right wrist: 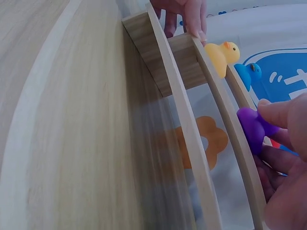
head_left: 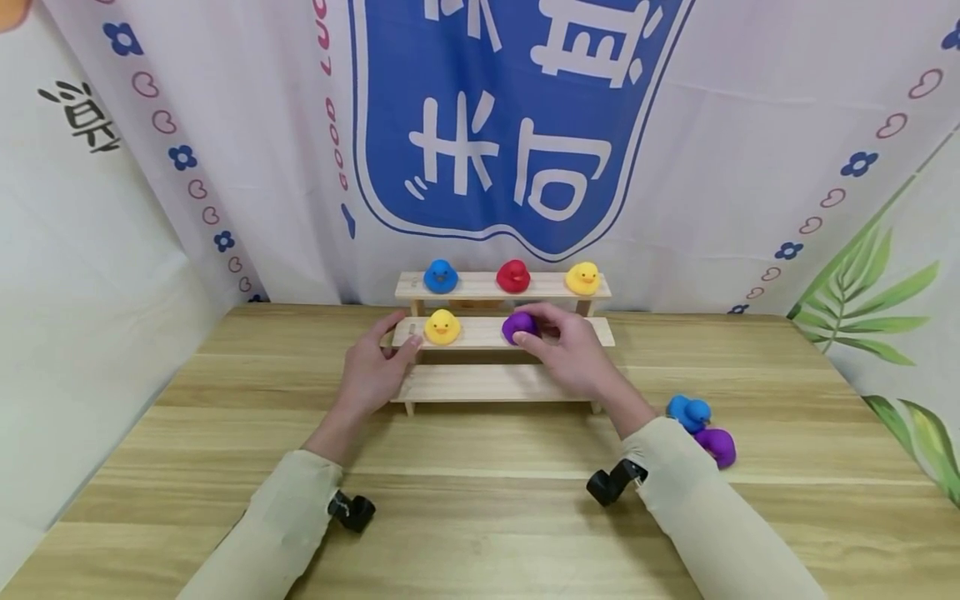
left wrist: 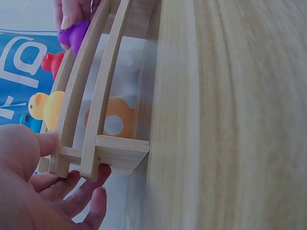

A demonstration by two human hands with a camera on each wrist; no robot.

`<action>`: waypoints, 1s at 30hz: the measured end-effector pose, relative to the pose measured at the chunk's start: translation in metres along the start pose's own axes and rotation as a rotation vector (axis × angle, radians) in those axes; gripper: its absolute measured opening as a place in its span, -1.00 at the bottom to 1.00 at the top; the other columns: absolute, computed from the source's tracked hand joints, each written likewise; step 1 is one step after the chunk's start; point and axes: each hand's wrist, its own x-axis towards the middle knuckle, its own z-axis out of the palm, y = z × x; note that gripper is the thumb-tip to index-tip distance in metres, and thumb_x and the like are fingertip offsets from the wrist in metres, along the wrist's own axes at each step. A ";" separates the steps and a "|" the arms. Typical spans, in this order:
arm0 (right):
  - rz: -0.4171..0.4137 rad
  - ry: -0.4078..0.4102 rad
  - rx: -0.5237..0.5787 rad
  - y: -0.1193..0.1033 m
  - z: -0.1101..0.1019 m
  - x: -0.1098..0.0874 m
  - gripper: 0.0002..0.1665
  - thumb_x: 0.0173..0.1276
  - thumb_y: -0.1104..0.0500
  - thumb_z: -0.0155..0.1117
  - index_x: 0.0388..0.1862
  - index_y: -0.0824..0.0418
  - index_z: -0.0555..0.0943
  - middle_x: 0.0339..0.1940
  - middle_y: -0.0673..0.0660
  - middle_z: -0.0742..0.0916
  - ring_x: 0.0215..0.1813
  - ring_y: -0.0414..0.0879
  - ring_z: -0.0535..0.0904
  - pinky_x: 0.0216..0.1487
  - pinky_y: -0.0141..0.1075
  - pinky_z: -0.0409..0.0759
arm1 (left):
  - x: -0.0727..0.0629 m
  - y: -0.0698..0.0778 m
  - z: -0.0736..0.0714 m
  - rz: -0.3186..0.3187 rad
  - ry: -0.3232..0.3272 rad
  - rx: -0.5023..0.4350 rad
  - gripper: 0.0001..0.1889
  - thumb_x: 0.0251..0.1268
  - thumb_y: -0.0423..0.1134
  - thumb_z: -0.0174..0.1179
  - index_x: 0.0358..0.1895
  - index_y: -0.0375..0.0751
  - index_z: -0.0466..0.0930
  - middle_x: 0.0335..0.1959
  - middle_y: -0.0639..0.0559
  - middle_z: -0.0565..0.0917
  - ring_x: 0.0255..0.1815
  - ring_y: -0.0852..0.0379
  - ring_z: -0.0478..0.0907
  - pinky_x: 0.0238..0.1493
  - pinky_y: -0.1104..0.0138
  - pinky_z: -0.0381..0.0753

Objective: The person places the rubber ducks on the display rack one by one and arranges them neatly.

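A small three-step wooden shelf (head_left: 487, 383) stands on the table. My right hand (head_left: 573, 346) pinches a purple rubber duck (head_left: 517, 327) between thumb and fingers at the middle step; in the right wrist view the purple duck (right wrist: 254, 128) sits against that step's edge. My left hand (head_left: 372, 367) grips the shelf's left end, with its thumb on the middle step and its fingers around the side, as the left wrist view shows. Beside it on that step sits a yellow duck (head_left: 442, 327). Along the top step are a blue duck (head_left: 440, 277), a red duck (head_left: 513, 276) and another yellow duck (head_left: 582, 278).
On the table right of the shelf, a blue duck (head_left: 687, 412) and a purple duck (head_left: 716, 447) lie together near the right sleeve. Behind the shelf hangs a white cloth (head_left: 292, 233) with a blue printed emblem. The bottom step (head_left: 480, 382) bears no duck.
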 end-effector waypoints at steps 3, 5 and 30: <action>0.019 -0.004 0.005 -0.001 0.000 0.001 -0.50 0.59 0.03 0.33 0.44 0.02 0.57 0.38 0.14 0.67 0.39 0.09 0.59 0.47 0.04 0.57 | 0.001 0.000 0.000 -0.004 -0.001 0.001 -0.36 0.64 -0.02 0.16 0.67 0.00 0.28 0.61 -0.17 0.39 -0.42 0.18 0.51 -0.50 0.40 0.47; 0.027 -0.005 0.008 -0.002 0.000 0.002 -0.50 0.59 0.03 0.33 0.45 0.01 0.57 0.39 0.14 0.66 0.40 0.09 0.59 0.48 0.04 0.56 | 0.001 0.000 0.000 -0.007 -0.002 0.000 -0.36 0.64 -0.02 0.16 0.67 0.00 0.27 0.61 -0.17 0.39 -0.40 0.17 0.52 -0.49 0.40 0.48; -0.058 0.035 0.036 0.011 -0.042 -0.025 -0.46 0.53 0.06 0.42 0.44 0.02 0.58 0.40 0.09 0.69 0.40 0.08 0.63 0.39 0.03 0.64 | 0.000 0.000 -0.001 0.013 0.004 0.028 -0.36 0.64 -0.02 0.16 0.66 -0.05 0.28 0.62 -0.21 0.39 -0.24 0.08 0.61 -0.38 0.39 0.55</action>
